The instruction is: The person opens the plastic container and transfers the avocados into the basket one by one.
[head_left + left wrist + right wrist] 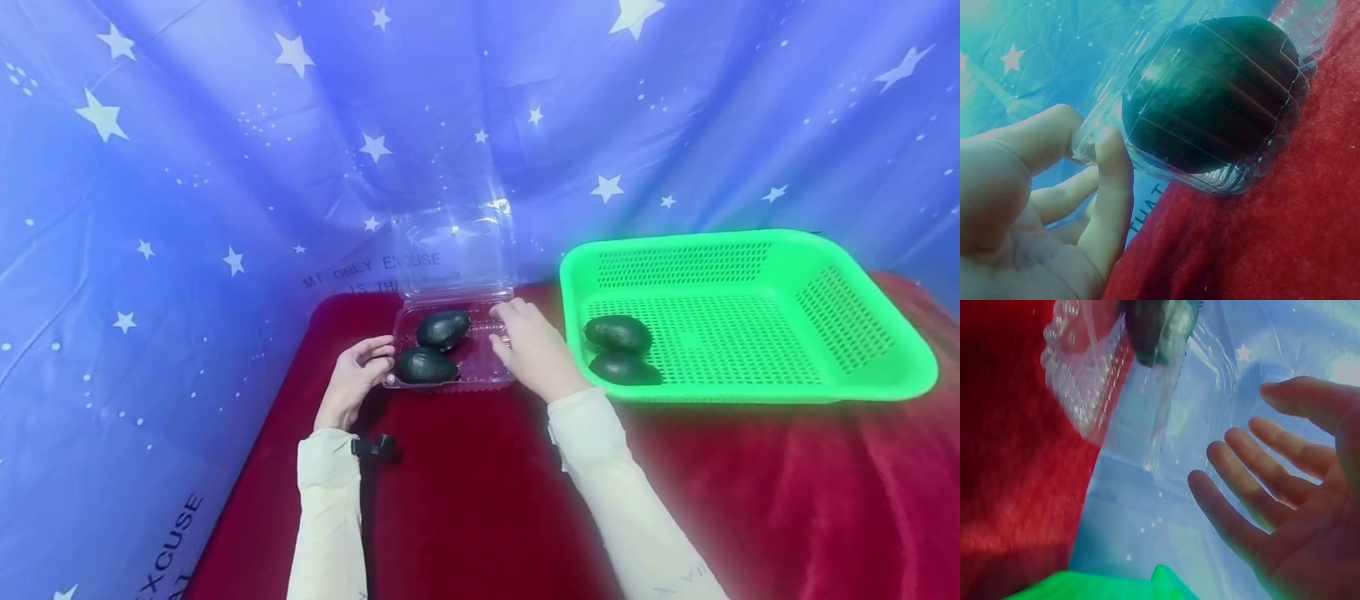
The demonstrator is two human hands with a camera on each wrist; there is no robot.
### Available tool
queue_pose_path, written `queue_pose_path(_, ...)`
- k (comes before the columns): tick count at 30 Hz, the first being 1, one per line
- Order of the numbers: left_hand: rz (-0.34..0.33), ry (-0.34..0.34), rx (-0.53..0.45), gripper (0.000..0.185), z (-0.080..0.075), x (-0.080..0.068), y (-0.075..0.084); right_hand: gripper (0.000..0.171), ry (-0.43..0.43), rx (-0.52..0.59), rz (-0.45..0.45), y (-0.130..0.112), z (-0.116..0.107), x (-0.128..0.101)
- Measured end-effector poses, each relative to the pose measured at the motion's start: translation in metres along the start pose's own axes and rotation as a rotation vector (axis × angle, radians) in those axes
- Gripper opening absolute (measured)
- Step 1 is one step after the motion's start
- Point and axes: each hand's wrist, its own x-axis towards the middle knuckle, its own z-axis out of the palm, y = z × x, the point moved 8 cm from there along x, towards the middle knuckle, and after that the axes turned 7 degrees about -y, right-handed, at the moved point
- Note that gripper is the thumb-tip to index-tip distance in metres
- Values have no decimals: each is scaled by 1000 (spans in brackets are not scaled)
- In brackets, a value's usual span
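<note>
A clear plastic clamshell box point(483, 371) lies on the red cloth, its lid point(457, 250) raised at the back. Two dark avocados sit in its left part, one avocado point(444, 330) behind the other avocado point(426, 365). My left hand point(351, 382) pinches the box's left rim between thumb and finger; in the left wrist view an avocado point(1210, 94) shows through the plastic wall. At the box's right side is my right hand point(542, 348), holding nothing. The right wrist view shows the fingers point(1250, 469) spread and apart from the box point(1094, 394).
A green plastic basket point(892, 367) stands to the right, with two more avocados point(618, 333) at its left end. Red cloth point(465, 500) covers the table. Behind and to the left hangs a blue curtain point(225, 167) with white stars.
</note>
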Motion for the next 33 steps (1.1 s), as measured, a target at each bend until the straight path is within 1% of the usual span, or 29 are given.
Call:
queue_pose_path(2, 0, -8, 13, 49, 0, 0, 1, 38, -1, -5, -8, -4, 4, 1)
queue_pose_path(8, -4, -5, 29, 49, 0, 0, 1, 36, -10, -42, -39, -12, 18, 5)
queue_pose_path(13, -1, -19, 31, 50, 2, 2, 0, 36, -24, -15, -43, -16, 29, 9)
queue_pose_path(18, -3, -17, 32, 50, -1, 2, -3, 41, -60, 1, -39, -21, 40, 13)
queue_pose_path(22, -3, -8, 13, 49, -3, 0, -4, 44, -86, 24, -29, -24, 48, 17)
queue_pose_path(27, 3, -2, 15, 49, -2, 0, -1, 49, -145, 67, 6, -22, 61, 20)
queue_pose_path(33, 1, -2, 29, 48, 0, -1, -1, 53, -202, 93, 22, -24, 72, 24)
